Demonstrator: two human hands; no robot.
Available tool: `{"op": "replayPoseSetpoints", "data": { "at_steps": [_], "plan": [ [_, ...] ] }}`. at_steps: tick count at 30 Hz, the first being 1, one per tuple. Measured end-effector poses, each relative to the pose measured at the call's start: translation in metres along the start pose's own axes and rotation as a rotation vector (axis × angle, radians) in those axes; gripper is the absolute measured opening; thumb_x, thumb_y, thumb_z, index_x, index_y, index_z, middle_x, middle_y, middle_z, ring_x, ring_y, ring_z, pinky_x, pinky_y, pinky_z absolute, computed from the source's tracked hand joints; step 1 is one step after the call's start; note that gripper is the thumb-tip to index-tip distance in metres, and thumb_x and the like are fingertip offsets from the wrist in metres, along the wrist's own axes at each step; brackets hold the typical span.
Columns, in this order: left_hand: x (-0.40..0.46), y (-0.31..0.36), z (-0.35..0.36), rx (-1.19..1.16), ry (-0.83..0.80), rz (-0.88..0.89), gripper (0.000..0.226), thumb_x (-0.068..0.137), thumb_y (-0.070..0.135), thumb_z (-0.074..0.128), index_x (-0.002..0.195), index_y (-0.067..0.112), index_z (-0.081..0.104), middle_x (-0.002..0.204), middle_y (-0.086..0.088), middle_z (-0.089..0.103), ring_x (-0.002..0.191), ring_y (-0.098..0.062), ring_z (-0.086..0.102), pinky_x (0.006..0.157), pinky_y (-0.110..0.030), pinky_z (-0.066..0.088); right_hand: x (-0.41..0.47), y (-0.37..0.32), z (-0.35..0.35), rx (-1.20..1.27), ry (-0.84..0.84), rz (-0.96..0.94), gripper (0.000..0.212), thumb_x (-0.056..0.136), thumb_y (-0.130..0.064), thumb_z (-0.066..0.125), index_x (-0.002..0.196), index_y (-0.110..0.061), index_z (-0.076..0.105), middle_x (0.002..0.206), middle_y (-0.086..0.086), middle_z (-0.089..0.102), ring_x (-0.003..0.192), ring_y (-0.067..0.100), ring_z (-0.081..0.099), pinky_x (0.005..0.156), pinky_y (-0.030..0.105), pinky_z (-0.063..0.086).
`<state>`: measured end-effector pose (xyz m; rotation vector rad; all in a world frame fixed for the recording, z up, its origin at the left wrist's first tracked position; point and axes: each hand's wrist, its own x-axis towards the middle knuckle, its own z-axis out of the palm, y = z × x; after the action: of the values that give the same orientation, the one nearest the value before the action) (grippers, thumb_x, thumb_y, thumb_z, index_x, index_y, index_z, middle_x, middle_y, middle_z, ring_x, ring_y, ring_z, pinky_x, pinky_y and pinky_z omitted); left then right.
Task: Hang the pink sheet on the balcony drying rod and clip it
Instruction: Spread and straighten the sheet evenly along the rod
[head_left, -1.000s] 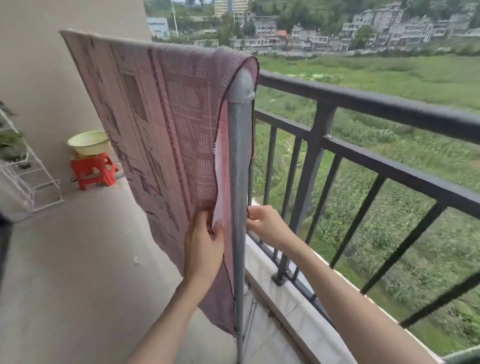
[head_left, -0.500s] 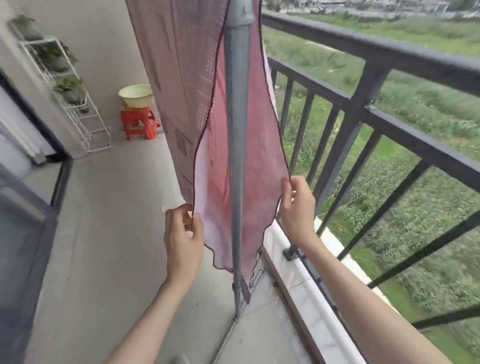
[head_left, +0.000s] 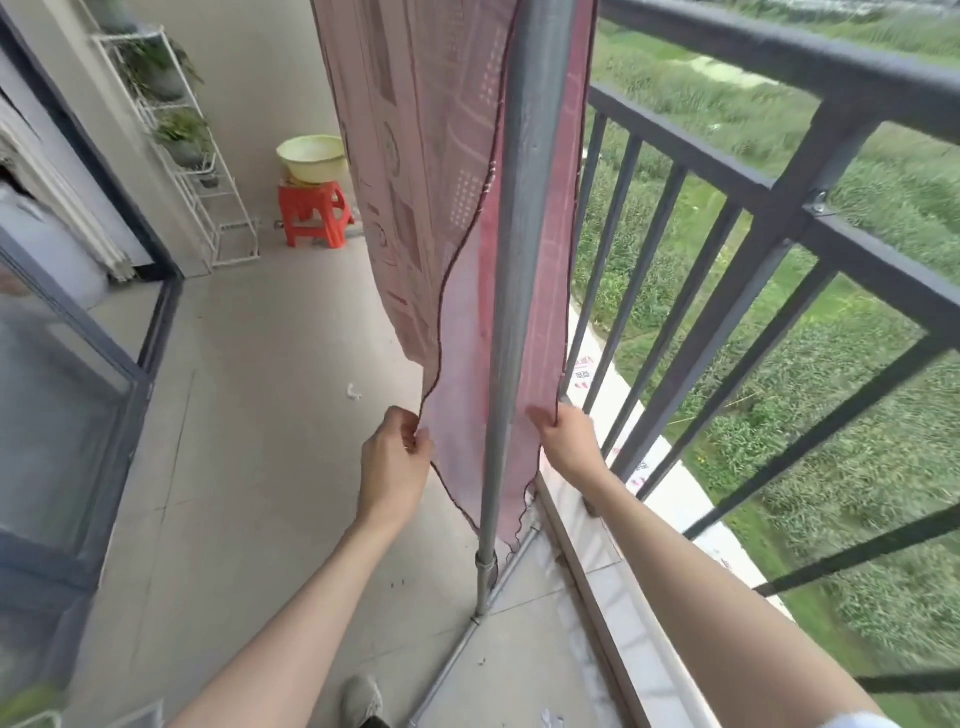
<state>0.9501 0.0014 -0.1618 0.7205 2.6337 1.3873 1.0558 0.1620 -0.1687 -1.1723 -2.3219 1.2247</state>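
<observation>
Pink, thin woven sheet (head_left: 426, 156) with a faint geometric print and a dark stitched hem hangs down from above the frame's top edge, draped in two layers either side of a grey, smooth metal upright pole of the drying rack (head_left: 511, 260); the rod it hangs over is out of view. Its lower end falls to around the centre of the view, the hem wavy and slightly translucent. At about 7 o'clock from the cloth's bottom, the left hand (head_left: 395, 462) pinches the near layer's hem between thumb and curled fingers. At about 4 o'clock, the right hand (head_left: 569, 441) grips the far layer's edge, fingers wrapped round the fabric, just beside the dark grey, square-section metal balcony railing (head_left: 779, 223). The pole meets a slanted grey foot bar on the pale grey tiled floor (head_left: 260, 415). Toward 11 o'clock, well apart, a pale yellow round plastic basin (head_left: 311, 158) sits on an orange moulded plastic stool (head_left: 314, 213), beside a white wire plant shelf (head_left: 208, 171) holding leafy pots. A grey shoe tip (head_left: 361, 699) shows at 6 o'clock.
</observation>
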Motion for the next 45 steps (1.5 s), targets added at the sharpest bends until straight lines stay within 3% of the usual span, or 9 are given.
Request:
{"op": "replayPoseSetpoints", "data": {
  "at_steps": [7, 10, 22, 25, 28, 31, 34, 37, 45],
  "plan": [
    [0.031, -0.047, -0.060, -0.068, 0.472, -0.036, 0.014, 0.086, 0.000, 0.044, 0.099, -0.003, 0.049, 0.096, -0.029, 0.055, 0.083, -0.037, 0.055, 0.077, -0.045, 0.043, -0.010, 0.032, -0.043, 0.039, 0.259, 0.012, 0.034, 0.098, -0.019, 0.040, 0.066, -0.008, 0.047, 0.060, 0.002, 0.048, 0.062, 0.022, 0.042, 0.057, 0.037, 0.022],
    [0.012, -0.050, -0.060, -0.056, 0.502, 0.011, 0.016, 0.088, 0.001, 0.042, 0.102, -0.004, 0.048, 0.099, -0.030, 0.053, 0.083, -0.037, 0.054, 0.077, -0.044, 0.042, -0.021, 0.037, -0.039, 0.073, 0.296, -0.003, 0.032, 0.098, -0.018, 0.039, 0.068, -0.009, 0.049, 0.065, 0.005, 0.052, 0.063, 0.022, 0.043, 0.056, 0.033, 0.029],
    [0.003, -0.085, -0.081, 0.112, 0.548, -0.037, 0.022, 0.080, -0.011, 0.043, 0.095, -0.012, 0.060, 0.095, -0.035, 0.050, 0.089, -0.046, 0.050, 0.085, -0.044, 0.036, -0.034, 0.028, -0.072, -0.009, 0.517, -0.122, 0.026, 0.093, -0.007, 0.041, 0.073, 0.006, 0.052, 0.063, 0.018, 0.053, 0.059, 0.025, 0.041, 0.055, 0.036, 0.017],
    [-0.011, -0.086, -0.063, 0.163, 0.472, 0.028, 0.008, 0.080, -0.011, 0.050, 0.076, -0.013, 0.057, 0.078, -0.033, 0.052, 0.081, -0.046, 0.049, 0.073, -0.041, 0.030, -0.044, 0.029, -0.057, -0.004, 0.452, -0.134, 0.031, 0.096, -0.013, 0.043, 0.069, 0.004, 0.048, 0.059, 0.017, 0.051, 0.054, 0.023, 0.038, 0.053, 0.034, 0.020],
    [-0.023, -0.089, -0.045, 0.140, 0.331, 0.053, 0.011, 0.084, -0.007, 0.053, 0.087, -0.010, 0.063, 0.079, -0.031, 0.055, 0.082, -0.043, 0.051, 0.073, -0.039, 0.033, -0.051, 0.030, -0.035, -0.019, 0.365, -0.132, 0.035, 0.098, -0.024, 0.043, 0.069, -0.005, 0.046, 0.053, 0.004, 0.048, 0.048, 0.018, 0.038, 0.053, 0.034, 0.025],
    [-0.012, -0.084, -0.062, 0.130, 0.401, 0.015, 0.017, 0.084, -0.008, 0.050, 0.094, -0.011, 0.063, 0.085, -0.033, 0.054, 0.085, -0.044, 0.051, 0.076, -0.041, 0.033, -0.047, 0.026, -0.031, -0.029, 0.357, -0.111, 0.033, 0.098, -0.024, 0.043, 0.068, -0.010, 0.044, 0.052, -0.007, 0.042, 0.048, 0.008, 0.037, 0.049, 0.031, 0.024],
    [-0.006, -0.071, -0.079, 0.081, 0.456, -0.016, 0.019, 0.087, -0.005, 0.048, 0.099, -0.012, 0.062, 0.092, -0.034, 0.054, 0.089, -0.043, 0.052, 0.080, -0.037, 0.033, -0.045, 0.030, -0.029, -0.024, 0.321, -0.058, 0.037, 0.098, -0.023, 0.042, 0.062, -0.014, 0.040, 0.054, -0.004, 0.044, 0.052, 0.015, 0.039, 0.049, 0.026, 0.028],
    [-0.026, -0.058, -0.063, 0.014, 0.320, -0.001, 0.012, 0.087, -0.004, 0.052, 0.084, -0.012, 0.060, 0.079, -0.021, 0.047, 0.072, -0.030, 0.046, 0.063, -0.028, 0.024, -0.048, 0.032, -0.016, -0.005, 0.282, -0.031, 0.032, 0.096, -0.022, 0.045, 0.067, -0.008, 0.044, 0.061, 0.007, 0.051, 0.061, 0.026, 0.044, 0.056, 0.035, 0.026],
    [-0.065, -0.040, -0.021, -0.077, 0.046, -0.014, 0.020, 0.085, 0.004, 0.059, 0.068, 0.008, 0.050, 0.070, -0.008, 0.054, 0.058, -0.008, 0.049, 0.056, -0.015, 0.030, -0.079, 0.033, 0.006, -0.029, 0.179, -0.121, 0.029, 0.097, -0.023, 0.041, 0.071, -0.012, 0.044, 0.069, 0.016, 0.064, 0.067, 0.034, 0.060, 0.061, 0.041, 0.045]
  ]
}}
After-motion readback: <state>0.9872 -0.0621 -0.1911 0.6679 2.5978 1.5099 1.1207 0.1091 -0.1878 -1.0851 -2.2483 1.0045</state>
